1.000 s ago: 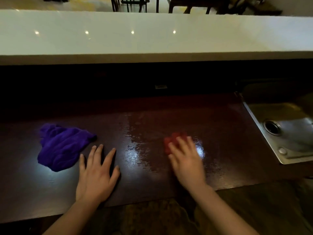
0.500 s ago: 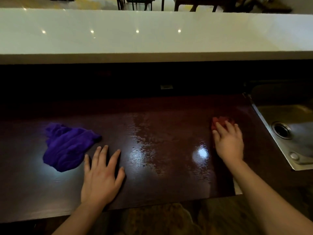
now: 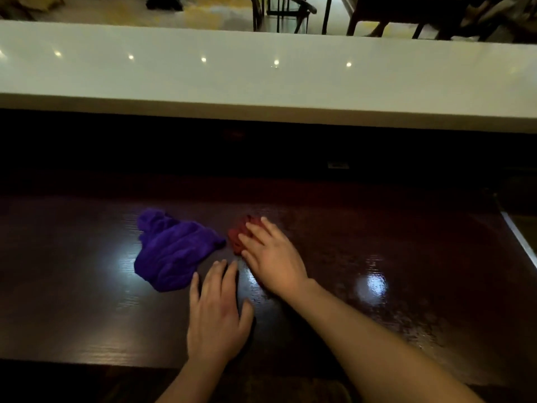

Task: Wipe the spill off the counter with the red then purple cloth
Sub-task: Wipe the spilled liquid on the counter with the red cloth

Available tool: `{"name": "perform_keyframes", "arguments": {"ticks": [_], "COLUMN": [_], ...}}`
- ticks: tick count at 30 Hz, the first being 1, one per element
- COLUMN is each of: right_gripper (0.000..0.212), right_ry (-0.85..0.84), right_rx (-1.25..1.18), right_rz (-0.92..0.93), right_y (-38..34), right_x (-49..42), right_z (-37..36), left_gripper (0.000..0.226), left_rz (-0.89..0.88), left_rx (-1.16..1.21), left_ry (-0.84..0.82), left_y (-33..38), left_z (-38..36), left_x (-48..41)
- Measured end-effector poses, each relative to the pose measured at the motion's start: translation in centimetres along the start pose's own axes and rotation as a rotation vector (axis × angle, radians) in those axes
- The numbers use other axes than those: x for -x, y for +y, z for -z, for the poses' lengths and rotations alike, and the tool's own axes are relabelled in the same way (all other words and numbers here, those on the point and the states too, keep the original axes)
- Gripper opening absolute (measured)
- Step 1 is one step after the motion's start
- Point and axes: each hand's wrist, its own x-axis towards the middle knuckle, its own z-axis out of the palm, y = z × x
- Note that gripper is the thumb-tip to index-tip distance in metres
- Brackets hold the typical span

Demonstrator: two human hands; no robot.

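Observation:
My right hand (image 3: pixel 271 254) presses down on a crumpled red cloth (image 3: pixel 236 237) on the dark wooden counter (image 3: pixel 377 245); only the cloth's left part shows past my fingers. A bunched purple cloth (image 3: pixel 171 254) lies just left of the red one, almost touching it. My left hand (image 3: pixel 216 312) rests flat on the counter, fingers spread, just below the purple cloth and holding nothing. A wet sheen (image 3: pixel 374 283) glistens on the counter to the right of my right hand.
A raised white ledge (image 3: pixel 261 80) runs along the back above a dark recess. The metal sink edge (image 3: pixel 520 239) shows at the far right. Chairs and table legs (image 3: pixel 284 13) stand beyond the ledge. The counter's near edge runs just below my left wrist.
My right hand has swept the red cloth from the counter's right side, near the sink, leftward to beside the purple cloth. The left hand stayed flat; the view shifted left.

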Motion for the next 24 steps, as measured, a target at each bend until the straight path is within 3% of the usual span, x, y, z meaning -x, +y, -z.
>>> {"name": "perform_keyframes", "arguments": {"ticks": [3,6,13,17,19,21,24], "right_gripper": [0.042,0.027,0.022,0.027,0.033,0.037,0.044], "right_ry": [0.006,0.112,0.283,0.014,-0.128,-0.111,-0.055], "right_rx": [0.02,-0.036,-0.164,-0.142,-0.026,-0.004,-0.142], "right_rz": [-0.044,-0.068,0.066,0.292,0.306,0.265,0.429], "right_y": [0.8,0.9,2.6,1.0,-0.2,-1.5,-5.2], "right_x": [-4.5,-7.2,-11.4,-12.7,-13.0,-13.1,-12.9], "right_z": [-0.3,0.1,3.2,3.3,2.2,1.6,1.1], "left_gripper": [0.064,0.062,0.059,0.059,0.058,0.05,0.034], "left_rz": [-0.005,-0.017,-0.021,-0.029,-0.034,-0.039,-0.077], "left_rx": [0.016,0.014,0.042,0.018,0.033,0.098,0.155], "left_ry": [0.022,0.019,0.02,0.008,0.035,0.111,0.266], "left_y": [-0.2,-0.3,-0.4,-0.5,-0.4,-0.5,-0.9], "left_z": [-0.2,-0.3,-0.3,-0.1,0.1,0.1,-0.1], "left_x": [-0.1,-0.2,-0.4,-0.4,-0.5,-0.5,-0.4]}}
